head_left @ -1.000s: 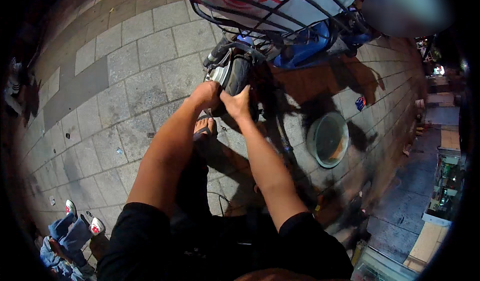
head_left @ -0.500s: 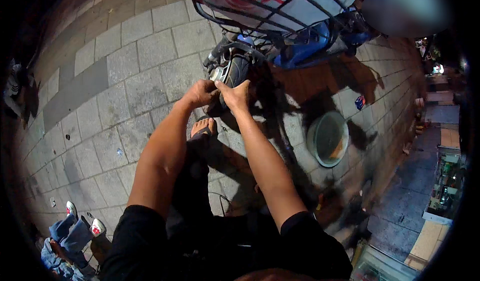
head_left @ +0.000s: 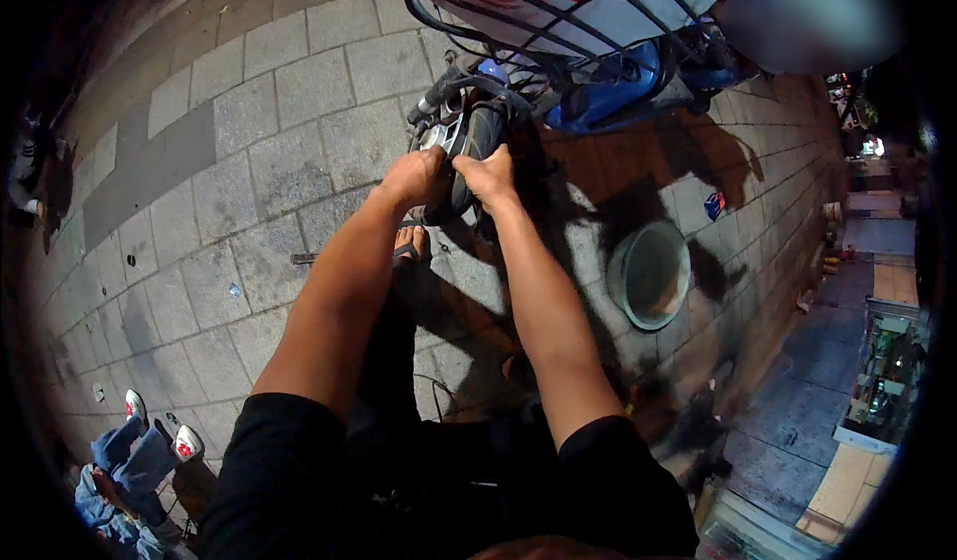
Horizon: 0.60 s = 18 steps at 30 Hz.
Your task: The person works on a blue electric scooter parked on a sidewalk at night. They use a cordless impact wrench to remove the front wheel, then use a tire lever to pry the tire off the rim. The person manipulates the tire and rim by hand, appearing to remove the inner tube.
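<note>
A scooter wheel with a pale metal rim and a black tyre sits at the upper centre, beneath a black wire basket. My left hand is closed at the rim's near side, its fingertips partly hidden. Just right of it, my right hand grips the tyre, thumb pointing inward. My sandalled foot shows below the wheel, partly behind my left forearm.
The scooter's blue body extends right. On the pavement stand a grey-green basin and a small blue-red box. A seated person's legs show at lower left; shop fronts line the right.
Both hands have shifted a little on the wheel: my right hand now sits further right on the tyre, and my left hand has moved slightly right and up compared with half a second ago.
</note>
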{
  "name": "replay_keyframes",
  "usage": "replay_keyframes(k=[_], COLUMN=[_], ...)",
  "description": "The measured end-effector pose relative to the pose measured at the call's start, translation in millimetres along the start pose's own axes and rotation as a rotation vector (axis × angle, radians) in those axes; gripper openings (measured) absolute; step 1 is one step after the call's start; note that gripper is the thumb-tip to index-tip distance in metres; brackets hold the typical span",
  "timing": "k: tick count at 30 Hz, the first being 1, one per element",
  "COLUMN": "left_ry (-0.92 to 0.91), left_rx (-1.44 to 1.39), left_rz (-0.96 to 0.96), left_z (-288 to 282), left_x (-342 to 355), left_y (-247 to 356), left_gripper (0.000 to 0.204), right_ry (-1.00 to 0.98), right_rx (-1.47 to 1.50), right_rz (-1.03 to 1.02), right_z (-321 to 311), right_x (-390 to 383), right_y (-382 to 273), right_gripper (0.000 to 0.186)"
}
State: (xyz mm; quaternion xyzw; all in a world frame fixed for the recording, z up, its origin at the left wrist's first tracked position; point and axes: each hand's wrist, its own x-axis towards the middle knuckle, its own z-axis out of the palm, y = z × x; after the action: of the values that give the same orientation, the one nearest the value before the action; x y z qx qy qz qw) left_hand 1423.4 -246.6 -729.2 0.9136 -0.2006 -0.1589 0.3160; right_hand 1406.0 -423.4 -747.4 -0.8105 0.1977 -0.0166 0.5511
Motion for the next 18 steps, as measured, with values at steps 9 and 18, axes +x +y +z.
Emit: replay_keyframes(k=[9, 18], left_ry=[0.003, 0.03], left_rx=[-0.065, -0.006], left_rz=[-0.15, -0.185], left_z=[-4.9, 0.6], left_x=[1.9, 6.9], left_y=[4.5, 0.8], left_gripper=[0.039, 0.04], right_ry=[-0.118, -0.117], right_rx=[0.072, 0.048], right_rz=[0.12, 0.089], right_z=[-16.3, -13.8], right_x=[12.5, -4.4], right_y=[8.3, -28.2], right_gripper=[0.081, 0.076])
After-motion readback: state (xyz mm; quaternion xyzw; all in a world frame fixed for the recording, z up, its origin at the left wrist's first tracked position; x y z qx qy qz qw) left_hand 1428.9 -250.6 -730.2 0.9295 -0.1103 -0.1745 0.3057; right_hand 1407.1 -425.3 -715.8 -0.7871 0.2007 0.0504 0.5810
